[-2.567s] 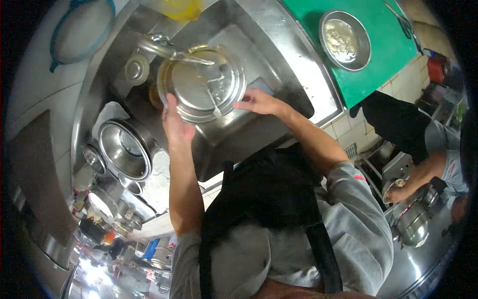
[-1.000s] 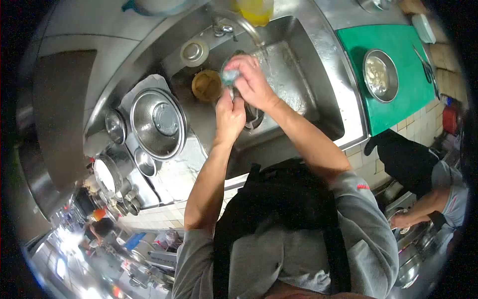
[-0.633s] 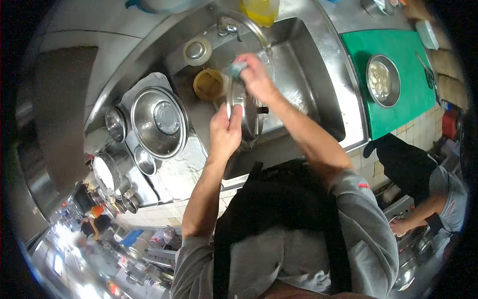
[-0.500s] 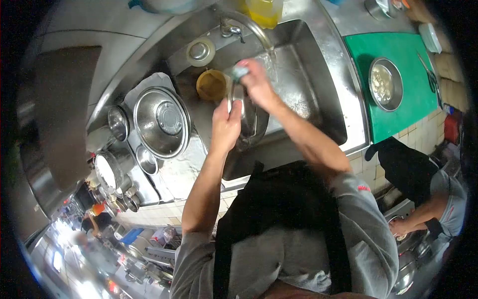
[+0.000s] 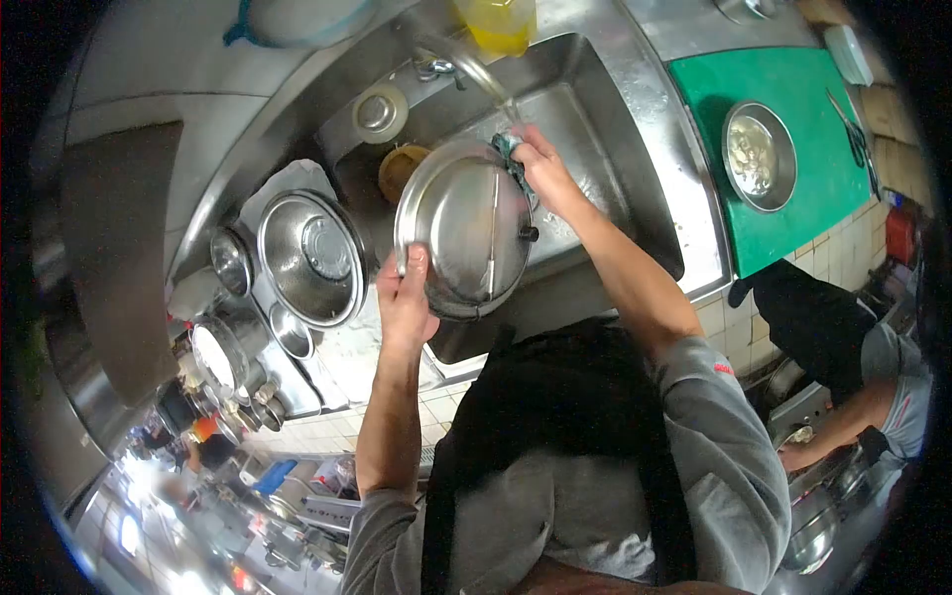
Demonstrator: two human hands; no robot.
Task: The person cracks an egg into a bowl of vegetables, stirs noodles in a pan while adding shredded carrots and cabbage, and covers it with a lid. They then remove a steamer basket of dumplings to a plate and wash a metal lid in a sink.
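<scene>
Scrubbing step: my left hand [image 5: 405,297] grips the round stainless-steel lid [image 5: 462,230] by its rim; my right hand [image 5: 540,169] pinches a teal scouring pad [image 5: 509,151] against its edge. Next, probably rinsing under the faucet [image 5: 466,67].

We found the left hand [image 5: 405,297] raised with fingers curled in a closed grip, forearm running straight up from the elbow. The right hand [image 5: 540,169] reached further forward, fingers clenched, arm extended, sleeve pushed back.

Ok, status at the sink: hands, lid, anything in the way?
Left hand grips the steel lid by its lower rim. Right hand presses a scrub pad to its upper edge, under the faucet. Nothing in the way.
</scene>
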